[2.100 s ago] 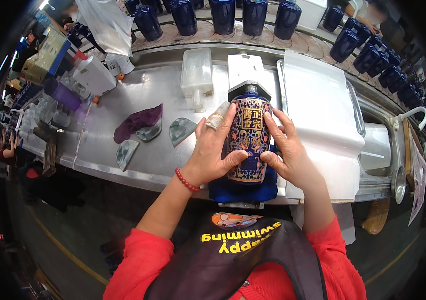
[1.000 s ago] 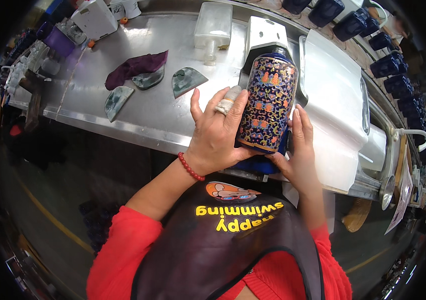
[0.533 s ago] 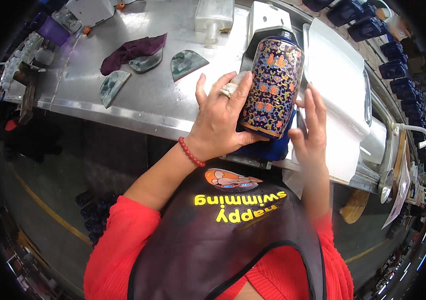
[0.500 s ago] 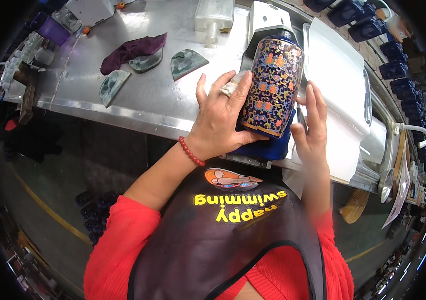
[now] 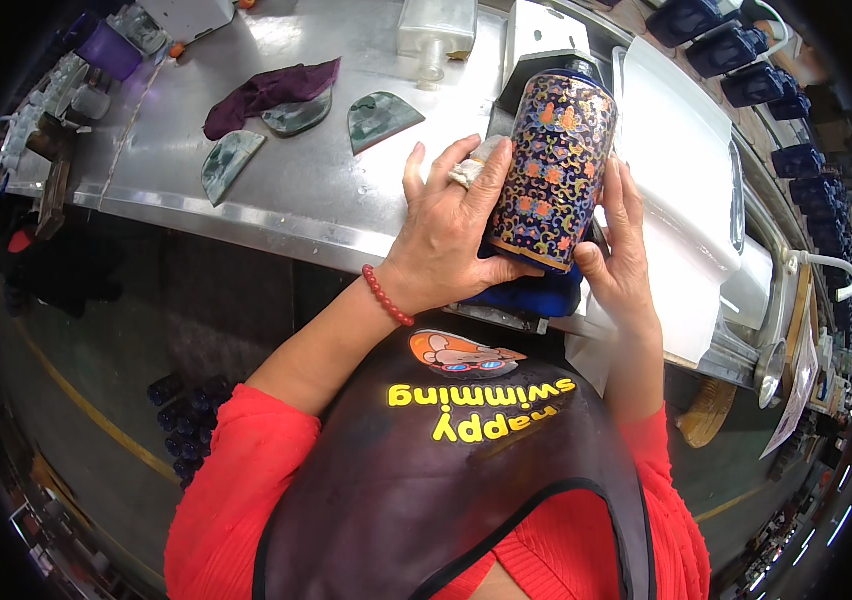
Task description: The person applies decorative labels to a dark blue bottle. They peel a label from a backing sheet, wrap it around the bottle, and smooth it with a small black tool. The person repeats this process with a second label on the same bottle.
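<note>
A dark blue bottle with a short neck leans back over the bench edge, wrapped in a pattern of orange flowers and gold scrolls. My left hand grips its left side, the thumb along the bottom edge and the other fingers spread. Between those fingers sits a pale, cloth-like wad; whether it is held or wrapped on cannot be told. On the bottle's right side my right hand presses with fingers along the edge and thumb at the lower corner. A glossy blue thing lies beneath the base.
Left on the metal bench are green curved scrapers and a purple cloth. A clear bottle lies at the back. White sheets cover the right side, with several blue bottles beyond. A purple cup stands far left.
My right hand has come in from slightly apart to touch the bottle's right side. The bottle and my left hand have shifted a little to the right.
</note>
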A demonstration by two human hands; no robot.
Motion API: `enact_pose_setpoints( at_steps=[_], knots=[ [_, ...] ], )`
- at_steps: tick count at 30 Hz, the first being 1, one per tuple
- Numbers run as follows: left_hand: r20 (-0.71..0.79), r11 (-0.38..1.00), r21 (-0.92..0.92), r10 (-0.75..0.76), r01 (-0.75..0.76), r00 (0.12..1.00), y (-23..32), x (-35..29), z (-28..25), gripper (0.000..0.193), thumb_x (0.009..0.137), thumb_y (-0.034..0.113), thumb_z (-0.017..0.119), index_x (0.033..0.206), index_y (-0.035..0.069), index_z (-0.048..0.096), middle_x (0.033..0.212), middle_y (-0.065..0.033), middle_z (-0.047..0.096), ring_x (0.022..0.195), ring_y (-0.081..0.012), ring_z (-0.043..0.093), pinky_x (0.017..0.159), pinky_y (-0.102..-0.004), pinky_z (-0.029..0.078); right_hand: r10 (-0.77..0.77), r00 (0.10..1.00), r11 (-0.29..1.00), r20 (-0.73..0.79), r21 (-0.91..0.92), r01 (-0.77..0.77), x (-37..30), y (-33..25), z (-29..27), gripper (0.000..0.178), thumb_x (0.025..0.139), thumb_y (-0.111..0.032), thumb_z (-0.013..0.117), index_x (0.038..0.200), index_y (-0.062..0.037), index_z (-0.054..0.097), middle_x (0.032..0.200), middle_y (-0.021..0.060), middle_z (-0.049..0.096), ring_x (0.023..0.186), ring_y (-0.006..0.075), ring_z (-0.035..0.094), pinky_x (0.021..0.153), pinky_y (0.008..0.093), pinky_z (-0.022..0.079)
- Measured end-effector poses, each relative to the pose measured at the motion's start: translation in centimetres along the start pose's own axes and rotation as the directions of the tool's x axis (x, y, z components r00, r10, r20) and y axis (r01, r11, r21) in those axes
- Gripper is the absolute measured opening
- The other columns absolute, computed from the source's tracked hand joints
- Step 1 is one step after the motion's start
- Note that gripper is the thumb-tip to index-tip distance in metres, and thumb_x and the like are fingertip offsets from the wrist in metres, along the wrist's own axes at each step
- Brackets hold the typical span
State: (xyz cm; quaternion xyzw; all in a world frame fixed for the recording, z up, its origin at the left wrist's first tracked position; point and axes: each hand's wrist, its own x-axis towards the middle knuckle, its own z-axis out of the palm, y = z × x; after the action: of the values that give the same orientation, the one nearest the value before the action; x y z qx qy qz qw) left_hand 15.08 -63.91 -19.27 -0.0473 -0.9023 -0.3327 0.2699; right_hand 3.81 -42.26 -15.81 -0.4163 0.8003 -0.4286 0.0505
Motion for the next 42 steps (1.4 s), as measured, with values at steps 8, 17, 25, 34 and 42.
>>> enact_pose_setpoints(
  at_steps=[8, 17, 25, 34, 42],
  knots=[
    [0.013, 1.0, -0.01, 0.002, -0.002, 1.0, 0.0, 0.0, 0.0, 0.123, 0.072, 0.064, 0.082, 0.159, -0.004, 0.028, 0.12, -0.0173, 0.069, 0.143, -0.04, 0.039, 0.116, -0.0687, 0.011, -0.024, 1.0, 0.998, 0.006, -0.064, 0.025, 0.0, 0.1, -0.3, 0.094, 0.09, -0.061, 0.069, 0.161, -0.0087, 0.035, 0.163, 0.0231, 0.029, 0.149, 0.0381, 0.037, 0.118, 0.0475, 0.038],
    [-0.009, 0.999, -0.009, -0.044, 0.044, 0.999, 0.3, -0.5, -0.1, 0.116, 0.077, 0.062, 0.079, 0.158, -0.004, 0.03, 0.132, -0.0191, 0.063, 0.142, -0.0395, 0.04, 0.116, -0.0678, 0.011, 0.05, 0.999, 0.999, 0.016, 0.014, -0.05, 0.1, 0.0, -0.4, 0.097, 0.089, -0.061, 0.07, 0.162, -0.009, 0.034, 0.163, 0.0229, 0.03, 0.149, 0.0384, 0.037, 0.118, 0.0479, 0.037],
    [-0.074, 0.996, 0.083, 0.033, -0.027, 0.997, 3.2, -5.2, -1.8, 0.066, 0.098, 0.051, 0.061, 0.139, -0.001, 0.062, 0.135, -0.0229, 0.065, 0.136, -0.0384, 0.05, 0.121, -0.0609, 0.009, 0.031, 0.999, 0.999, 0.021, 0.021, -0.032, 0.0, -0.1, -0.3, 0.094, 0.092, -0.059, 0.069, 0.162, -0.0077, 0.033, 0.162, 0.0239, 0.031, 0.15, 0.0372, 0.035, 0.119, 0.0471, 0.035],
    [-0.112, 0.996, 0.05, 0.076, -0.071, 0.991, 3.4, -3.5, -2.1, 0.061, 0.095, 0.045, 0.067, 0.14, 0.003, 0.061, 0.139, -0.021, 0.063, 0.137, -0.0391, 0.048, 0.122, -0.0597, 0.009, 0.004, 1.0, 1.0, 0.004, -0.001, -0.004, -0.1, -0.3, -0.1, 0.094, 0.091, -0.058, 0.07, 0.161, -0.0068, 0.033, 0.162, 0.0235, 0.03, 0.149, 0.0364, 0.036, 0.119, 0.0463, 0.036],
    [-0.105, 0.995, 0.07, 0.077, -0.07, 0.991, 3.7, -2.8, -1.7, 0.057, 0.081, 0.036, 0.08, 0.135, 0.022, 0.069, 0.146, -0.0177, 0.057, 0.139, -0.0368, 0.043, 0.122, -0.0588, 0.006, 0.019, 1.0, 0.999, 0.003, 0.039, -0.019, -0.1, -0.4, -0.2, 0.096, 0.09, -0.056, 0.072, 0.162, -0.0075, 0.032, 0.162, 0.0227, 0.031, 0.146, 0.035, 0.04, 0.116, 0.0454, 0.041]
  ],
)
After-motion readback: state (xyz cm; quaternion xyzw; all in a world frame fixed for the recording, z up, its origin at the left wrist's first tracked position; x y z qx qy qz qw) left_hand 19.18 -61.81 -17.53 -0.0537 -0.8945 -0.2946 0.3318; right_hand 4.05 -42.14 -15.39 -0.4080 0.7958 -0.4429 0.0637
